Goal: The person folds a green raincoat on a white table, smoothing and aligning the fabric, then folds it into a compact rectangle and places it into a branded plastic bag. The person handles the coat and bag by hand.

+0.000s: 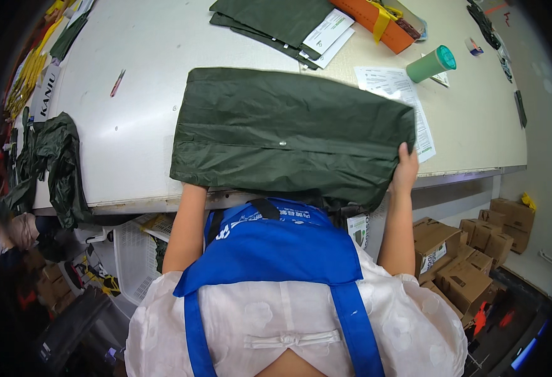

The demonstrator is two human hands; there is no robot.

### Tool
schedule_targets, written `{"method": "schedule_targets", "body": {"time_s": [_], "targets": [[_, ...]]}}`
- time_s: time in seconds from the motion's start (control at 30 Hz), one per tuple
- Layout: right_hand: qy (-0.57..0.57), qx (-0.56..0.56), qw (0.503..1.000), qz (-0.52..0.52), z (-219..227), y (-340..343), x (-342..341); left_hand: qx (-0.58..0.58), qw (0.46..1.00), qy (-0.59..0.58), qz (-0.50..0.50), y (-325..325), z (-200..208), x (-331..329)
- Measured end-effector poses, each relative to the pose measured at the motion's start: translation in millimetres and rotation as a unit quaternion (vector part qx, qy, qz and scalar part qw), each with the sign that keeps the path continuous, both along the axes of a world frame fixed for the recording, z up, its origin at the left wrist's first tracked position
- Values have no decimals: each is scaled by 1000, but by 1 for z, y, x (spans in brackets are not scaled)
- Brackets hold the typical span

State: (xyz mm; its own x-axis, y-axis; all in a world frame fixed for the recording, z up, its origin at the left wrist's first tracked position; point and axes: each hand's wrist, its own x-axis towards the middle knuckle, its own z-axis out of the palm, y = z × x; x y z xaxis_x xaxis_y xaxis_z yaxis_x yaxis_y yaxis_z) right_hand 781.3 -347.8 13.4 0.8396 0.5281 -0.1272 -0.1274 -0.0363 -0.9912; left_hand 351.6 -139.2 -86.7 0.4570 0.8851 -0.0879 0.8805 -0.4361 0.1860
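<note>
A dark green folded garment [276,119], coated like rainwear, spans the near part of the table with a small snap button on its front strip. My right hand [405,169] grips its right end, thumb on top and the other fingers behind the cloth. At the lower left corner, my left hand [195,187] goes under the garment; only the wrist shows, so its fingers are hidden. The garment's near edge hangs over the table edge, close to my blue apron. Printed sheets [423,135] lie partly beneath its right end.
Folded green garments [276,22] with white cards [329,31] lie at the back, beside an orange box [376,25]. A green cup [431,63] stands right. A small red-handled tool [118,83] lies left. Below are a white basket [131,257] and cartons [467,283].
</note>
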Motion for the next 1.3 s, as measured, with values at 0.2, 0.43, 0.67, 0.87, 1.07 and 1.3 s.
{"method": "schedule_targets", "body": {"time_s": [0.2,0.43,0.67,0.87,1.07,1.3], "targets": [[11,-102,993,-56,-20,-12,-21,28,997,-4,-78,9,-35,-26],[-206,-307,927,-61,-46,-46,-22,-60,992,-83,-71,2,-22,-28],[-239,-307,918,-68,-63,-38,-21,-41,992,-82,-87,-18,-3,-32],[-276,-285,917,29,-62,49,-18,-30,994,-104,-20,-27,10,-56],[-245,-306,919,49,-56,89,-13,-329,513,-725,320,-46,22,-41],[-233,-304,922,50,-59,88,-10,-360,280,-858,236,-43,38,-49]]}}
